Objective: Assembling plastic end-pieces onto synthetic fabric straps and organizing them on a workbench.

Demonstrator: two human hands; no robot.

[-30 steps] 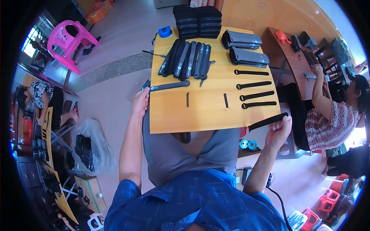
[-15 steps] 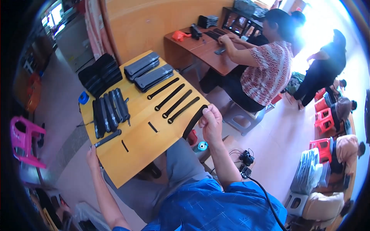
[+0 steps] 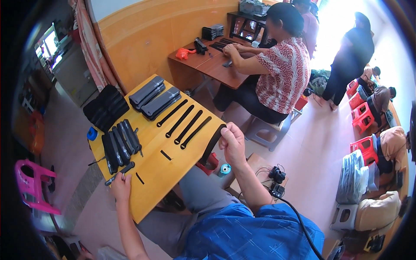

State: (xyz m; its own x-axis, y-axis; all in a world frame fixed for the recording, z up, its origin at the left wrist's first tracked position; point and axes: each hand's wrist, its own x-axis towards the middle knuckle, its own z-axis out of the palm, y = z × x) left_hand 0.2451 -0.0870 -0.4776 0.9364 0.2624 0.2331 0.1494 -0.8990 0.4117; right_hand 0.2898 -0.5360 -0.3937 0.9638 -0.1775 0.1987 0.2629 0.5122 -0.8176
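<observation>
Right hand (image 3: 232, 143): grip clenched on a long black strap (image 3: 213, 144), pinched at its top end, strap hanging over the right edge of the yellow bench (image 3: 173, 169). Left hand (image 3: 121, 185): at the bench's near-left edge, fingers on a dark narrow tool (image 3: 120, 172); can't tell if the grip is closed. Four black straps (image 3: 184, 123) lie parallel mid-bench, black folded pieces (image 3: 121, 145) left of them, grey cases (image 3: 154, 97) at the far end.
</observation>
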